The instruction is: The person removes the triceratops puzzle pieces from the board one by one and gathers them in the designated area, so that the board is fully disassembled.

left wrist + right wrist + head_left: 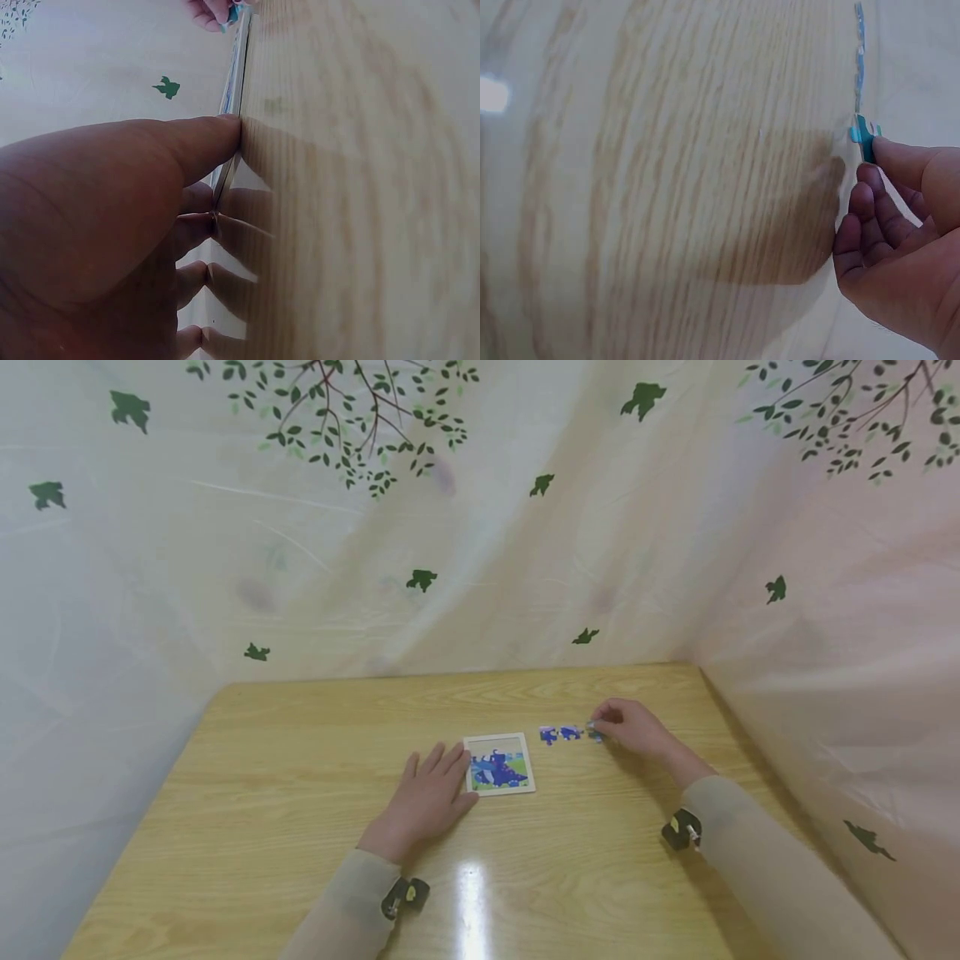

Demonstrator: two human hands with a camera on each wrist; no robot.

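A white-framed jigsaw puzzle point(498, 765) lies on the table, its picture partly filled in with blue, purple and green pieces. My left hand point(426, 795) rests flat at its left edge, fingers straight and spread, thumb touching the lower left corner. To the right of the frame, two loose puzzle pieces, a left one point(548, 735) and a right one point(570, 732), lie in a row. At the end of that row my right hand point(633, 727) pinches a teal puzzle piece point(866, 139) between thumb and fingers, tilted up from the tabletop.
The wooden table point(285, 827) reaches back to a pale curtain point(480, 543) printed with leaves and branches. Another curtain side point(847, 693) runs along the table's right edge. A small black device point(682, 829) sits on the right wrist, and another point(405, 897) on the left.
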